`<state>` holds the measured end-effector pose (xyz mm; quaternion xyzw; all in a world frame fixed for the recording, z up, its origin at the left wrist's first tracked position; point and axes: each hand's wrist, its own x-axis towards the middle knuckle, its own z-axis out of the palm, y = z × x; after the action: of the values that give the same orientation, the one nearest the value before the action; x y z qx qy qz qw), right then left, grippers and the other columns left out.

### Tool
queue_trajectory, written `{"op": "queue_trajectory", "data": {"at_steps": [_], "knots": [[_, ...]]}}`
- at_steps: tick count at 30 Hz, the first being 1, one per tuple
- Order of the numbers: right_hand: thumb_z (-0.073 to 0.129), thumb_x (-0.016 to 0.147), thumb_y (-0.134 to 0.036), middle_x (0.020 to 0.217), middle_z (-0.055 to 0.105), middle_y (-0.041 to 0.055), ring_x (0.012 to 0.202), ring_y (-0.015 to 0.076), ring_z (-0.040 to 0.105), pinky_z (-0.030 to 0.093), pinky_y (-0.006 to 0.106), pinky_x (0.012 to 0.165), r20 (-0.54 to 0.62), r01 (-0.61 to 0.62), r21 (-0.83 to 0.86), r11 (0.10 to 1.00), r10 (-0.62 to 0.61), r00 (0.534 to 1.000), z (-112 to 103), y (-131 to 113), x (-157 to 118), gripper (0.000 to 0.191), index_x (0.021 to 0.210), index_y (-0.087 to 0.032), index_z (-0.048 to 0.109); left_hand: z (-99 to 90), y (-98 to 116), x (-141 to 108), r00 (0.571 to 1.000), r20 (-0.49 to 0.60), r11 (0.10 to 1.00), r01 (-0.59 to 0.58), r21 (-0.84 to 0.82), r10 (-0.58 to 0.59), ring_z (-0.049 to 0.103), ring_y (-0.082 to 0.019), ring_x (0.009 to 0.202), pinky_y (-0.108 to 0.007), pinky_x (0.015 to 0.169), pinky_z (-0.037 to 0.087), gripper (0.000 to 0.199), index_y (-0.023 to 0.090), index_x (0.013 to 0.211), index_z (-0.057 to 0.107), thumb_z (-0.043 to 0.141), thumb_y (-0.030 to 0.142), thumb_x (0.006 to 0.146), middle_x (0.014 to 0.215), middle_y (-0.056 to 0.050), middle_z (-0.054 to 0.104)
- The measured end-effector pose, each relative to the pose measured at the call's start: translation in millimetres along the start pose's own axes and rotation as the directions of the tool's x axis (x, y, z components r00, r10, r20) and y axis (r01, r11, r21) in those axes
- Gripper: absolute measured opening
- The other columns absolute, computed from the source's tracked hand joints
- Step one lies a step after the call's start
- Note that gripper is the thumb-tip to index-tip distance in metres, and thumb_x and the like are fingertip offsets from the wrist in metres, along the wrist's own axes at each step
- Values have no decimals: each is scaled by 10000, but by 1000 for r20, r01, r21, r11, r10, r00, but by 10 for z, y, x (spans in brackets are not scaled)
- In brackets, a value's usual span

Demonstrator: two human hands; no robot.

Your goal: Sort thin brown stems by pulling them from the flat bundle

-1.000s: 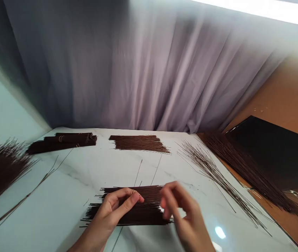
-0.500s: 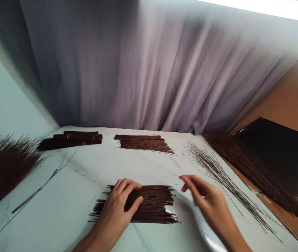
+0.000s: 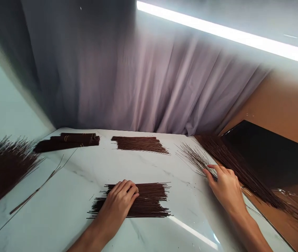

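A flat pile of thin dark brown sticks, like incense sticks, lies crosswise on the white marbled table. On its left part rests my left hand, its fingers curled and the thumb drawn in against them; the fingertips on the sticks are partly hidden. To the right, my right hand is over a loose, fanned bundle of longer sticks. Thumb and forefinger are apart there, on either side of some sticks. The hand covers the near part of that bundle.
Tied bundles lie at the back left, with another flat pile beside them. A thick heap of sticks fills the left edge. A few bent sticks lie near it. Long sticks run along the right edge beside a black panel.
My right hand has moved right and forward, from near the pile to the loose bundle. My left hand stays on the pile, its fingers and thumb now drawn closer together. The view has shifted slightly.
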<state>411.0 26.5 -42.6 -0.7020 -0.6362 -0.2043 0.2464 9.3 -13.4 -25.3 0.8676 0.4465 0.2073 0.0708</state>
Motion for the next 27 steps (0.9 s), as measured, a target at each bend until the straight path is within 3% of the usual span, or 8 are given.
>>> {"op": "queue_trajectory", "data": {"at_steps": [3,6,12,17,20,24,27], "knots": [[348,976,-531,945,694,181,888,354,571,468,508,819,-20,23,62,998,-22,1000,56,-59,-31,498,985,-157,676,61,-19,0,997,-31,992,-67,108,71,627,-237,841,-453,831,501,243,187,943,581,384,87,1044,946,-41,646],[368,994,-485,955,669,145,911,314,583,486,465,836,-5,87,126,988,-87,996,64,-236,-64,409,996,-186,648,70,-29,2,995,-56,992,-73,108,79,624,-230,811,-441,817,495,273,192,923,562,348,77,1048,914,-34,640],[443,1024,-345,1066,637,120,1012,277,569,480,407,889,75,248,229,941,-272,959,103,-921,163,240,1082,-193,619,-45,-35,-23,997,-68,977,20,-212,-36,626,-206,845,-364,801,518,244,242,967,551,366,102,1041,958,-18,602],[519,1009,-237,1121,658,92,1057,241,587,494,378,934,141,341,278,898,-389,910,461,-1479,741,191,1140,-192,651,-42,-75,-45,995,-81,891,11,-453,-54,630,-195,942,-339,947,546,237,254,1026,603,402,128,1015,985,-18,590],[595,1000,-292,1203,651,73,1065,215,627,531,406,929,175,388,281,878,-444,879,691,-1711,994,222,1191,-188,640,-40,-112,-26,985,-111,846,56,-531,-135,637,-177,870,-311,883,573,243,273,1058,593,393,142,1017,991,-17,587],[625,992,-347,1252,639,86,1050,218,658,569,428,895,203,395,240,887,-443,873,885,-1842,1069,298,1237,-178,622,-97,-135,21,947,-188,838,124,-532,-259,576,-155,693,-309,756,553,261,255,1012,562,311,191,1050,957,-21,568],[625,992,-344,1259,635,88,1057,221,657,570,431,897,203,387,214,897,-428,881,954,-1841,1015,309,1251,-177,615,-156,-108,37,933,-198,832,154,-533,-300,556,-167,667,-306,700,504,256,247,941,561,332,241,1057,882,-10,574]]}}
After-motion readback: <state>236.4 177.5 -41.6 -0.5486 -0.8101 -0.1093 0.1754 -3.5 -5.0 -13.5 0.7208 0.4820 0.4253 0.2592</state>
